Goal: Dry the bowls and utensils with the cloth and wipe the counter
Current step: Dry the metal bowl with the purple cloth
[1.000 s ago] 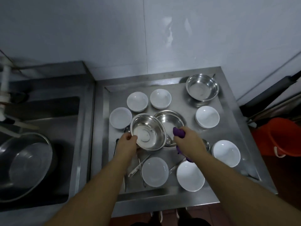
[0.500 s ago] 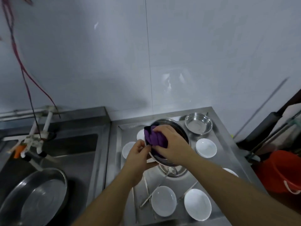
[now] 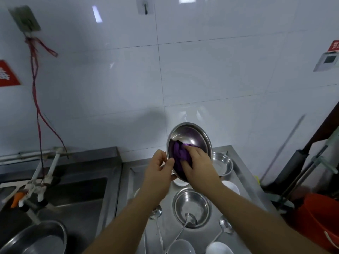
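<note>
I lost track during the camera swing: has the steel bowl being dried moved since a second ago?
Yes. The steel bowl was lifted off the counter, tilted, the cloth inside.

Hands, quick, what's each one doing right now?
Left hand: holds the steel bowl by its rim, tilted up.
Right hand: presses the purple cloth inside that bowl, fingers curled on it.
</note>
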The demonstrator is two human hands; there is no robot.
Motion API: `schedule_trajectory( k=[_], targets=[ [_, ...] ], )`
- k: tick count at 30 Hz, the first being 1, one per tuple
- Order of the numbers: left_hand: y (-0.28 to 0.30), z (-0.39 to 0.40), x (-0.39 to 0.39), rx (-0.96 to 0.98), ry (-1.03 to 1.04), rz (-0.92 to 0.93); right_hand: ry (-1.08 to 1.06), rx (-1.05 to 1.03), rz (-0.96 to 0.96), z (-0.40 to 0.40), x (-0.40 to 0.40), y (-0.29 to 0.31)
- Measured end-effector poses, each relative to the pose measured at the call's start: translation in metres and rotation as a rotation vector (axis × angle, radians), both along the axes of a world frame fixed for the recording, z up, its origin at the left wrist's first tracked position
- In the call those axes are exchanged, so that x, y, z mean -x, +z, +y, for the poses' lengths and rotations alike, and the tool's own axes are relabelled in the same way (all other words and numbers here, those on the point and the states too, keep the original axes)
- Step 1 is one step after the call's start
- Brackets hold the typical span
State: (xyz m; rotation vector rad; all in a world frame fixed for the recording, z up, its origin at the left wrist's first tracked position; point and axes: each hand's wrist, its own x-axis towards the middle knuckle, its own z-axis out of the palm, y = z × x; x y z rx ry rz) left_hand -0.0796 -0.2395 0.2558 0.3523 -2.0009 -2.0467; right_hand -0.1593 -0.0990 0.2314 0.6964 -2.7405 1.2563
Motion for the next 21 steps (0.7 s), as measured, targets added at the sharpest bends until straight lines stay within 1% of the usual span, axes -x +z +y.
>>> schedule_trajectory(
  k=[2,3,5,7,9,11,13,18,21],
  targets=[
    [-0.001,0.005,0.003,-0.030,-0.011,-0.004,0.052,0.048,-0.092,0.007,-0.006,0.004],
    [-0.001,0.008,0.004,-0.063,-0.017,-0.014,0.103,0.062,-0.107,0.014,-0.007,0.006],
    [-0.002,0.012,0.002,-0.155,-0.030,-0.049,0.204,0.077,-0.094,0.027,-0.006,0.008],
    [-0.006,0.013,0.000,-0.279,-0.056,-0.089,0.260,0.118,-0.087,0.039,-0.007,0.010],
    [-0.006,0.012,-0.001,-0.344,-0.153,-0.122,0.284,0.176,-0.083,0.046,-0.009,0.010],
    [-0.004,0.012,-0.003,-0.346,-0.271,-0.134,0.304,0.218,-0.087,0.049,-0.010,0.007],
    [-0.004,0.013,-0.004,-0.366,-0.302,-0.128,0.323,0.234,-0.069,0.052,-0.008,0.004],
    [-0.009,0.015,-0.003,-0.402,-0.291,-0.068,0.338,0.129,0.054,0.052,0.003,0.003],
    [-0.010,0.020,-0.005,-0.399,-0.262,-0.052,0.267,0.013,0.200,0.051,0.018,0.009]
  ],
)
